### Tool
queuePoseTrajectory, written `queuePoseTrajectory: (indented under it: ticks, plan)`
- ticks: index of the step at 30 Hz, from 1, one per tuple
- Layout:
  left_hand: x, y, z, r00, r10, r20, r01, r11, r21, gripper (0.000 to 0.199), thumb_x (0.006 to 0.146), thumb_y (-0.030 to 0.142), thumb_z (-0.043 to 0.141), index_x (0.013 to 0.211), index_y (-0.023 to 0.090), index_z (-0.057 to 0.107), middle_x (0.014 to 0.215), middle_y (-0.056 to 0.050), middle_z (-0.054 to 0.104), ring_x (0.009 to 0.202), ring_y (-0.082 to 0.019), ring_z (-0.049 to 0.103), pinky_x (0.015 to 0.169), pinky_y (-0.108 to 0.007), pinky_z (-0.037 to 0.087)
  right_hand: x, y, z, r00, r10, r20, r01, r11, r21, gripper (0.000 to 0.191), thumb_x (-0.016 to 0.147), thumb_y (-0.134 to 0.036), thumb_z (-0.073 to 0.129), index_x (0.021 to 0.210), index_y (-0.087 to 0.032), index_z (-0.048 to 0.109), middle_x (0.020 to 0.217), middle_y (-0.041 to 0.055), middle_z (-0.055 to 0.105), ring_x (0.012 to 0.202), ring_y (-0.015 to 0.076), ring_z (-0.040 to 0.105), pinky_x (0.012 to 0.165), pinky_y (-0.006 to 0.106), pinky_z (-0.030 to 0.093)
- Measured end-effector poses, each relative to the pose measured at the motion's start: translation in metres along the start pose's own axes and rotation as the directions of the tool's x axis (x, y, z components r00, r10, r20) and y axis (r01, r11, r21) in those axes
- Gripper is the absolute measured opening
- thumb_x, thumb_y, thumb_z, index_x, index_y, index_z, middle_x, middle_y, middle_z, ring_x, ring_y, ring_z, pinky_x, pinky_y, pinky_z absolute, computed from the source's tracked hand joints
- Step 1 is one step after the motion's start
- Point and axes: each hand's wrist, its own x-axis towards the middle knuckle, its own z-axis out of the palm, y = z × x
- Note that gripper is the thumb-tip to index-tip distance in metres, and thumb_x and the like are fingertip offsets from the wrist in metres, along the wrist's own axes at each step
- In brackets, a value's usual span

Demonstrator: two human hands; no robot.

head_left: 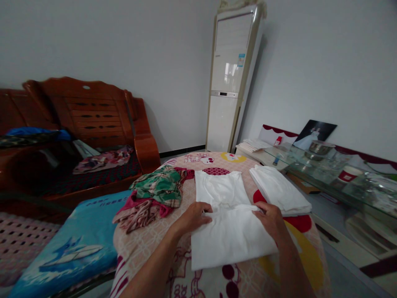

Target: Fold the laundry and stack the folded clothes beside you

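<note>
A white shirt (229,240) lies on a round table with a patterned cloth (149,256), its lower part folded up over the middle. The neckline end points away from me and stays flat. My left hand (196,216) pinches the folded edge on the left side. On the right, my right hand (269,216) grips the same edge between thumb and fingers. To the right of the shirt is a stack of folded white clothes (281,190). Left of it sits a loose pile with a green plaid garment (159,186) on top of pink ones.
A blue printed cushion (83,244) lies at the left beside the table. Behind it stands a wooden armchair (96,111) with cloth on its seat. A tall white air conditioner (228,78) fills the corner. At right, a glass-topped cabinet (316,169) holds a paper cup (349,174) and a photo (314,134).
</note>
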Motion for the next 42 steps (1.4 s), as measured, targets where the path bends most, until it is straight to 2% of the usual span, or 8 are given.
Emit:
queuePoseTrajectory:
  ticks: [4, 10, 23, 28, 31, 35, 39, 42]
  plan:
    - [0.019, 0.0, -0.02, 0.988, 0.033, -0.15, -0.019, 0.995, 0.095, 0.02, 0.076, 0.018, 0.059, 0.094, 0.019, 0.069, 0.097, -0.003, 0.07, 0.092, -0.019, 0.062, 0.086, -0.026, 0.043, 0.027, -0.009, 0.002, 0.993, -0.021, -0.116, 0.02, 1.0, -0.012, 0.026, 0.074, -0.034, 0.055, 0.083, -0.016, 0.071, 0.072, 0.0037, 0.069, 0.065, 0.018, 0.058, 0.064, 0.026, 0.043]
    - [0.064, -0.012, -0.038, 0.944, 0.012, -0.33, 0.078, 0.962, 0.261, 0.024, 0.081, 0.017, 0.057, 0.101, 0.021, 0.068, 0.106, -0.005, 0.069, 0.099, -0.02, 0.062, 0.089, -0.028, 0.044, 0.08, -0.009, 0.019, 0.962, -0.089, -0.26, 0.066, 0.993, -0.093, 0.027, 0.078, -0.031, 0.051, 0.085, -0.016, 0.072, 0.076, 0.007, 0.071, 0.065, 0.0174, 0.057, 0.063, 0.025, 0.041]
    - [0.13, -0.033, -0.043, 0.924, -0.056, -0.378, 0.197, 0.917, 0.347, 0.031, 0.084, 0.014, 0.057, 0.114, 0.014, 0.062, 0.118, -0.013, 0.064, 0.111, -0.024, 0.06, 0.097, -0.036, 0.044, 0.143, 0.009, 0.053, 0.959, -0.016, -0.282, -0.09, 0.929, -0.359, 0.027, 0.08, -0.02, 0.053, 0.1, -0.018, 0.071, 0.09, 0.0097, 0.072, 0.077, 0.0205, 0.062, 0.067, 0.028, 0.04]
    - [0.113, -0.041, -0.008, 0.929, 0.067, -0.365, 0.045, 0.956, 0.291, 0.044, 0.086, 0.016, 0.057, 0.129, 0.016, 0.053, 0.136, -0.013, 0.054, 0.128, -0.022, 0.048, 0.109, -0.035, 0.037, 0.125, 0.012, 0.064, 0.983, -0.029, -0.184, -0.057, 0.893, -0.446, 0.04, 0.08, -0.012, 0.052, 0.118, -0.013, 0.064, 0.106, 0.0151, 0.069, 0.098, 0.0246, 0.062, 0.084, 0.031, 0.043]
    - [0.088, -0.046, 0.02, 0.944, 0.158, -0.289, -0.082, 0.963, 0.257, 0.042, 0.089, 0.021, 0.051, 0.132, 0.018, 0.051, 0.136, -0.011, 0.055, 0.127, -0.021, 0.05, 0.108, -0.036, 0.039, 0.098, 0.015, 0.072, 0.996, -0.079, -0.037, 0.057, 0.912, -0.407, 0.038, 0.085, -0.014, 0.048, 0.12, -0.012, 0.063, 0.117, 0.0152, 0.066, 0.109, 0.0243, 0.06, 0.095, 0.032, 0.041]
    - [0.064, -0.05, 0.044, 0.967, 0.15, -0.206, -0.085, 0.952, 0.294, 0.045, 0.088, 0.025, 0.052, 0.132, 0.016, 0.052, 0.141, -0.015, 0.05, 0.132, -0.026, 0.045, 0.111, -0.045, 0.035, 0.069, 0.019, 0.081, 0.982, -0.075, 0.171, 0.133, 0.925, -0.356, 0.037, 0.087, -0.016, 0.047, 0.119, -0.012, 0.064, 0.122, 0.0132, 0.065, 0.114, 0.0221, 0.058, 0.102, 0.032, 0.039]
    - [0.057, -0.059, 0.045, 0.952, 0.101, -0.288, -0.048, 0.981, 0.188, 0.048, 0.085, 0.023, 0.056, 0.132, 0.015, 0.053, 0.142, -0.016, 0.049, 0.132, -0.026, 0.045, 0.11, -0.045, 0.037, 0.058, 0.024, 0.077, 0.997, -0.03, 0.064, 0.05, 0.94, -0.336, 0.036, 0.087, -0.016, 0.045, 0.116, -0.011, 0.066, 0.12, 0.0127, 0.066, 0.113, 0.0208, 0.06, 0.102, 0.031, 0.041]
    - [0.053, -0.07, 0.039, 0.898, 0.0, -0.44, 0.032, 0.997, 0.065, 0.048, 0.079, 0.017, 0.061, 0.126, 0.014, 0.057, 0.136, -0.016, 0.054, 0.127, -0.026, 0.05, 0.109, -0.043, 0.039, 0.053, 0.03, 0.07, 0.997, 0.047, -0.056, -0.064, 0.936, -0.347, 0.035, 0.086, -0.017, 0.046, 0.113, -0.009, 0.068, 0.114, 0.014, 0.069, 0.107, 0.022, 0.064, 0.097, 0.03, 0.045]
